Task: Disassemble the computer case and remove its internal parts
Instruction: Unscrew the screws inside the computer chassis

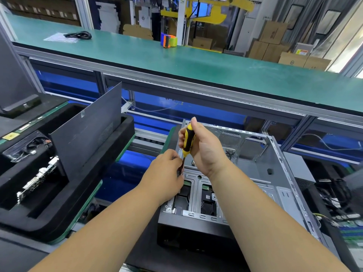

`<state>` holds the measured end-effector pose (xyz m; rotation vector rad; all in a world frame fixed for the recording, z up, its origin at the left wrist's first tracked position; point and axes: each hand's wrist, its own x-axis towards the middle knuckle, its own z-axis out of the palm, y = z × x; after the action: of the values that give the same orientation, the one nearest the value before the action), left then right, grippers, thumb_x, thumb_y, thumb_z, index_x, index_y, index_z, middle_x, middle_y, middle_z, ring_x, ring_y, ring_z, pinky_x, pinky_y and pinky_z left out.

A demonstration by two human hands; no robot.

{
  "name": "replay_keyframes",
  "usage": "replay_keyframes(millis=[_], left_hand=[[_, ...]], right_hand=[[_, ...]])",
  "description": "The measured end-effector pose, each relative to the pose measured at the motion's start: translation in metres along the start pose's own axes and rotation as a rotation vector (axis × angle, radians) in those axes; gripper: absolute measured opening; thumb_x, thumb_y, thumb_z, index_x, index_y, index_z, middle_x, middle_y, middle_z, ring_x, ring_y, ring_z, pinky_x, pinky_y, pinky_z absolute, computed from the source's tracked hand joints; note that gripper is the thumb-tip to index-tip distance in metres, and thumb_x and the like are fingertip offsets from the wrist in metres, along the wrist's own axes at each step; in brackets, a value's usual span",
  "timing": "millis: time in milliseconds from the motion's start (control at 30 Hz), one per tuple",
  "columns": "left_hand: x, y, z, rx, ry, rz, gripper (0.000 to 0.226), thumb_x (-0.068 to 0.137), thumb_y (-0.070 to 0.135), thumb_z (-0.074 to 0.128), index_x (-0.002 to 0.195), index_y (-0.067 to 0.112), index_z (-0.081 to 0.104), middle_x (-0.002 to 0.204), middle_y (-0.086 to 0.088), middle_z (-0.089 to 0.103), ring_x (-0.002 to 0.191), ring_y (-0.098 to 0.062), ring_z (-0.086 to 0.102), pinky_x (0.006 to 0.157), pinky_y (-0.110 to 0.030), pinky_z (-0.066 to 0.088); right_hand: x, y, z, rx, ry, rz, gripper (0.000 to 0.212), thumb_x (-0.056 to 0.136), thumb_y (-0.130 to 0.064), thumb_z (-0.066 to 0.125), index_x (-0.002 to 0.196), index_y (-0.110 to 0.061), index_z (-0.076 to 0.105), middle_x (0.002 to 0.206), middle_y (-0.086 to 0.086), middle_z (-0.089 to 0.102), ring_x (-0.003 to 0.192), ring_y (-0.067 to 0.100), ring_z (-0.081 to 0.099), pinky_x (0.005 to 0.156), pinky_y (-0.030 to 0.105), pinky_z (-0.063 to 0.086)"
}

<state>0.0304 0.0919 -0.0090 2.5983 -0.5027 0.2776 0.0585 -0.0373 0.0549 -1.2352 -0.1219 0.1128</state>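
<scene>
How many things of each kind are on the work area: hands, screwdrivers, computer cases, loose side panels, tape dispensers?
Hands: 2, left hand and right hand
Screwdriver: 1
Computer case: 1
Loose side panel: 1
Tape dispenser: 1
Total: 6

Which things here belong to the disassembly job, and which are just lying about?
In use: computer case; screwdriver, gripped by right hand; left hand at its tip.

Lying about: black cable, tape dispenser, cardboard boxes.
</scene>
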Motion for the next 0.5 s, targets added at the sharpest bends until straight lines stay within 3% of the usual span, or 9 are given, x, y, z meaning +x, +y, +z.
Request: replay_keyframes(millis=[200,500], left_hand=[[0.0042,0.0041,-0.0005,0.069,0.020,-0.011,0.022,0.089,0.031,0.061,0.104,0.017,0.064,0.119,0.006,0.049,0.103,-0.018,0.049,0.083,-0.033,0.049],[0.0075,0.0100,0.0035,0.223,0.025,0.037,0.023,0.089,0.031,0.061,0.107,0.017,0.062,0.120,0.002,0.048,0.100,-0.020,0.049,0.086,-0.033,0.041]], right_hand=[[-0.0010,-0.0013,0.0015,0.034,-0.017,0.022,0.058,0.105,-0.045,0.031,0.076,-0.009,0.066,0.061,0.001,0.050,0.059,0.015,0.049,0.068,0.028,0.046],[-0.0021,-0.0034,0.0025,0.096,0.027,0.013,0.064,0.105,-0.050,0.023,0.082,-0.006,0.064,0.056,0.001,0.044,0.054,0.013,0.041,0.063,0.026,0.039]])
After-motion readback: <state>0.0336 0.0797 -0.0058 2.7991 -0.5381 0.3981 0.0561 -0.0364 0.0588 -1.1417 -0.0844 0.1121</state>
